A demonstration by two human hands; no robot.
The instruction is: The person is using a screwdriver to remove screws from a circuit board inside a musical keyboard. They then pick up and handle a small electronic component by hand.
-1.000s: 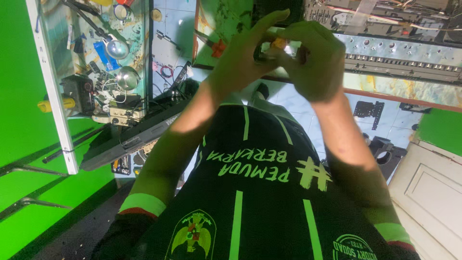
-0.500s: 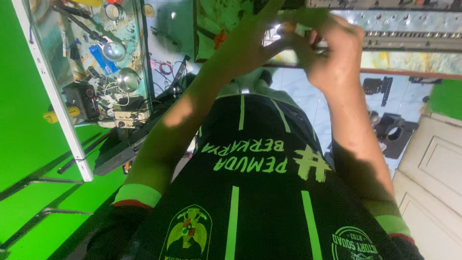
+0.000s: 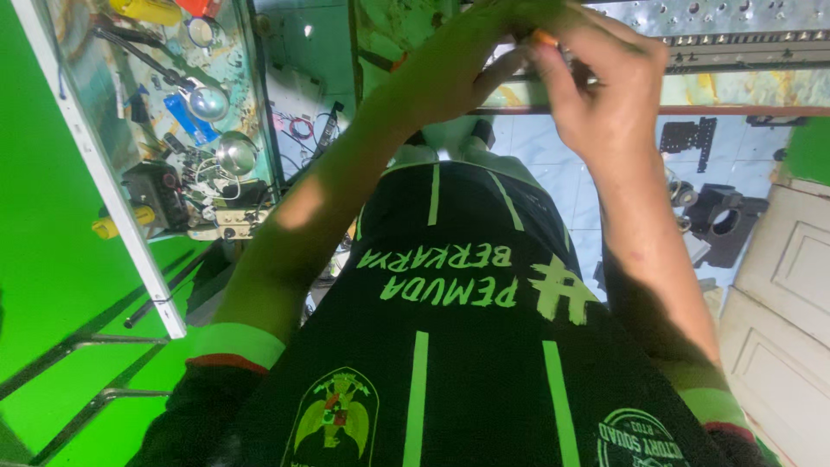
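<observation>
Small orange part [image 3: 545, 38] pinched btwn both hands: left hand [image 3: 450, 73] fingers grasping it, right hand [image 3: 605, 95] gripping beside, above desk [image 3: 735, 86].

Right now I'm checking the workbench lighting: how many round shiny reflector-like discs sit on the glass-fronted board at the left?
2. One round disc sits higher up on the board, and the second disc lies just below and right of it. More may be hidden among the clutter.

One head camera looks steeply down, close over the person's torso.
</observation>
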